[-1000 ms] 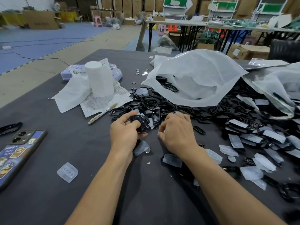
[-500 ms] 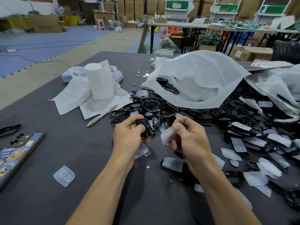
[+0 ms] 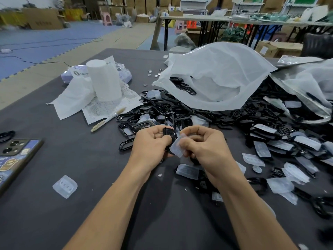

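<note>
alignment matters: left grip (image 3: 151, 143) pinches the frame (image 3: 169, 133), right grip (image 3: 205, 145) pinches the pad (image 3: 177, 148); square pad to frame first, then press it in evenly.

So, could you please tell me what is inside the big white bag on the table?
At the open mouth of the white bag lie black plastic frames; anything deeper is hidden by its cloudy wall.

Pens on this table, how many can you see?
1. A white pen lies across the printed sheet's edge, left of the black parts pile and beyond the left hand. More may be hidden under the pile or the white bag.
</note>
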The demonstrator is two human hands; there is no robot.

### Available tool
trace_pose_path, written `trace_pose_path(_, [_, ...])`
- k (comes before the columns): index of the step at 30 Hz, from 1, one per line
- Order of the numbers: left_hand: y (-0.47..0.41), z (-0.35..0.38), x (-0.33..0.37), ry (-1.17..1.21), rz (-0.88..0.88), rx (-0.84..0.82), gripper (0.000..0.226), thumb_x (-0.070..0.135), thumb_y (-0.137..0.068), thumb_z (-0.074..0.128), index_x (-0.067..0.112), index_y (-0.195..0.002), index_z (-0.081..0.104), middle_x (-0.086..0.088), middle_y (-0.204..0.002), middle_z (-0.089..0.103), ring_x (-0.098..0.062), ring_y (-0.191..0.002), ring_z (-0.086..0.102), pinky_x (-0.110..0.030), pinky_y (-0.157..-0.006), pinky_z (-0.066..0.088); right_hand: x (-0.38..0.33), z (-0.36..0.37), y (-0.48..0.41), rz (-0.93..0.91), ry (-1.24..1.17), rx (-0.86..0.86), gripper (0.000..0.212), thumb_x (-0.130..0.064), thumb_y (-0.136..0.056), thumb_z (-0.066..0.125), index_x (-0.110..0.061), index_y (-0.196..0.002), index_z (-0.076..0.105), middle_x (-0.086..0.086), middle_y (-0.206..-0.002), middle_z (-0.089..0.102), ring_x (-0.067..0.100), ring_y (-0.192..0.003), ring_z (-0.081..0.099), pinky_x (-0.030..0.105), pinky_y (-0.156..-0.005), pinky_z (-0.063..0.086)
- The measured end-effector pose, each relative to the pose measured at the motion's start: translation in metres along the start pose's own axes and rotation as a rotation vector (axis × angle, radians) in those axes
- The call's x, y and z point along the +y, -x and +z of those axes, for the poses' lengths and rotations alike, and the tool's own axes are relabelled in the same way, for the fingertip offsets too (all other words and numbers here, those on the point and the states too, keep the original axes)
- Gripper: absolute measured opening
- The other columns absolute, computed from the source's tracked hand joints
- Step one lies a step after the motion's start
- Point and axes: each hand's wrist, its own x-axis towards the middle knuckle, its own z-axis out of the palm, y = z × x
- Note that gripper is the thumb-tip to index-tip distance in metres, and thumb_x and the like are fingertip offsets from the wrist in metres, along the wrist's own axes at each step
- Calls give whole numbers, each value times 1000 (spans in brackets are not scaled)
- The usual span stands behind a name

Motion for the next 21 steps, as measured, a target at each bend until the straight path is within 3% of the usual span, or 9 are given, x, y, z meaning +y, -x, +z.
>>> trace_pose_path(2, [1,0,1,0,2,-2,28,-4,-91,64,18,-92,81,-15,-79,78,-32,-69,70,-51,-69,62,3,0,0,10,6,28,16,6,-81,74,-7,-87,67,9,-58,69,14,-46,56,18,-45,41])
trace_pose_path(5, [4,0,2,12,-17,-70,30,-6,-92,62,16,-93,83,-17,-81,78,-26,-65,72,-29,-54,57,7,-2,-2,-21,-1,96,17,3,-78,79,-12,-72,73,12,-59,70,16,-48,59,21,-44,40])
trace_pose_path(7, [6,0,3,29,-38,-126,31,-7,-91,63,15,-91,84,-19,-83,79,-24,-66,71,-25,-53,55,7,-4,-4,-41,24,115,16,0,-76,83,-14,-69,79,10,-61,71,14,-49,57,23,-47,44])
trace_pose_path(11, [4,1,2,34,-41,-143,28,-5,-92,66,17,-91,84,-18,-85,79,-28,-73,72,-32,-60,61,5,-3,-4,-53,72,36,21,5,-78,77,-15,-71,81,4,-62,71,10,-50,56,20,-50,45])
trace_pose_path(13, [4,0,2,43,-43,-161,27,-4,-91,68,17,-94,83,-16,-87,80,-27,-76,72,-35,-66,61,5,0,-3,-73,181,29,22,0,-78,77,-21,-71,82,-1,-66,74,11,-57,63,25,-55,51])
trace_pose_path(16, [6,0,2,61,-44,-213,23,-1,-90,71,17,-98,83,-14,-91,80,-23,-79,74,-42,-74,63,6,2,-1,-138,376,137,18,-17,-75,85,-35,-71,82,-12,-69,76,6,-68,71,22,-64,57])
trace_pose_path(18, [7,-1,4,84,-47,-257,23,-1,-93,70,17,-99,83,-16,-92,80,-24,-79,76,-38,-70,64,6,3,0,-200,428,212,17,-21,-73,89,-36,-69,81,-20,-67,73,-1,-66,69,11,-60,51])
trace_pose_path(21, [8,-3,8,154,-73,-329,34,-9,-94,60,14,-102,83,-29,-98,76,-28,-86,75,-32,-67,63,8,7,1,-271,443,286,19,-22,-74,91,-36,-68,79,-25,-67,71,-4,-64,68,8,-61,49])
